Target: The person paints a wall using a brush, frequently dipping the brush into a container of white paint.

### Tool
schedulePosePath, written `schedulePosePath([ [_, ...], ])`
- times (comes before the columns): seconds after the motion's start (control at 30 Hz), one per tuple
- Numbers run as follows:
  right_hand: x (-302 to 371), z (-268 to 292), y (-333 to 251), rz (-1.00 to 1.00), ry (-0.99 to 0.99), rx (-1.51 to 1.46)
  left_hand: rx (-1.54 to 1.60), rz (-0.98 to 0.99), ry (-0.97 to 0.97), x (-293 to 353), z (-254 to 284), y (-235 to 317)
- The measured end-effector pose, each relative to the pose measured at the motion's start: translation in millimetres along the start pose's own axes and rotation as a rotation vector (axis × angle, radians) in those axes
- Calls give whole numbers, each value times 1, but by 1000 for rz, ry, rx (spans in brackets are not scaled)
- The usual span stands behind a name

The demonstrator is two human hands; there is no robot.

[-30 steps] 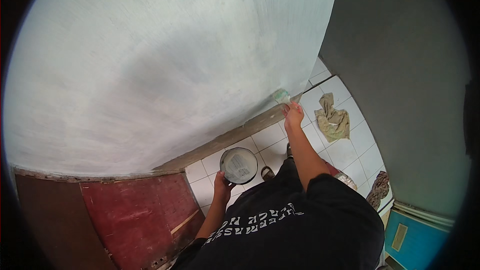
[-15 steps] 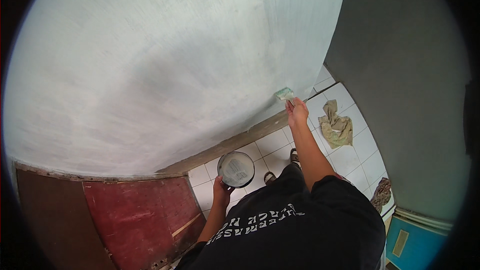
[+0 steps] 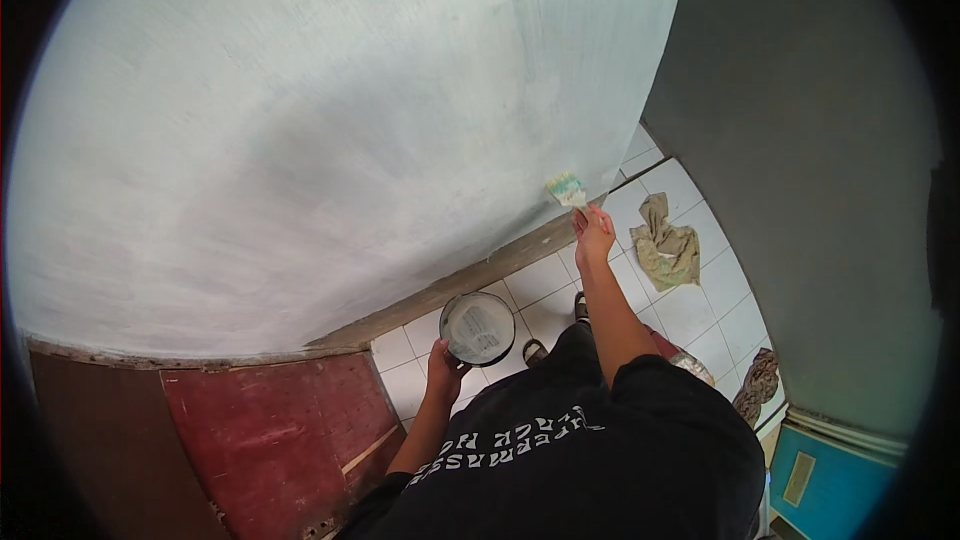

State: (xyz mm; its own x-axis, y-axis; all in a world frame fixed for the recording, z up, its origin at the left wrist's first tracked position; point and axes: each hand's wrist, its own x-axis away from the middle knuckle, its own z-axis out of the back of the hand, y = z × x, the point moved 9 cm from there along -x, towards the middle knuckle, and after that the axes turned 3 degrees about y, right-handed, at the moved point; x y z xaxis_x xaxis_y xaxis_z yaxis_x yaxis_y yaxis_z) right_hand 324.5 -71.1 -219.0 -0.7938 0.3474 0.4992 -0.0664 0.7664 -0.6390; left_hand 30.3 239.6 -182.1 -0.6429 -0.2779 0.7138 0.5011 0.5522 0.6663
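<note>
Right hand (image 3: 593, 236) is stretched out ahead, fist closed round the handle of a paintbrush (image 3: 566, 189), with the bristles up against the wall (image 3: 330, 120), low down near its right-hand corner. Left hand (image 3: 443, 369) sits much closer to the body, fingers wrapped on the near edge of a round paint can (image 3: 478, 328), holding it level just over the floor, so the two hands are well apart, brush ahead and to the right of the can.

Biggest thing by far is that pale, streaky wall filling most of the view. Next a grey wall (image 3: 800, 150) on the right, then a dark red board (image 3: 275, 430) lower left. White floor tiles (image 3: 690, 310) run along the base. A crumpled tan rag (image 3: 665, 246) lies on the tiles just right of the brush hand.
</note>
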Motion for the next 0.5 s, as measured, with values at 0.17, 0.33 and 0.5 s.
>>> schedulePosePath([
  [0.17,-44,49,64,-5,185,95,53,3,34,22,-5,10],
  [0.33,-87,73,78,29,254,136,90,2,59,20,3,6],
  [0.5,-62,29,57,-41,180,118,171,0,114,23,16,1],
])
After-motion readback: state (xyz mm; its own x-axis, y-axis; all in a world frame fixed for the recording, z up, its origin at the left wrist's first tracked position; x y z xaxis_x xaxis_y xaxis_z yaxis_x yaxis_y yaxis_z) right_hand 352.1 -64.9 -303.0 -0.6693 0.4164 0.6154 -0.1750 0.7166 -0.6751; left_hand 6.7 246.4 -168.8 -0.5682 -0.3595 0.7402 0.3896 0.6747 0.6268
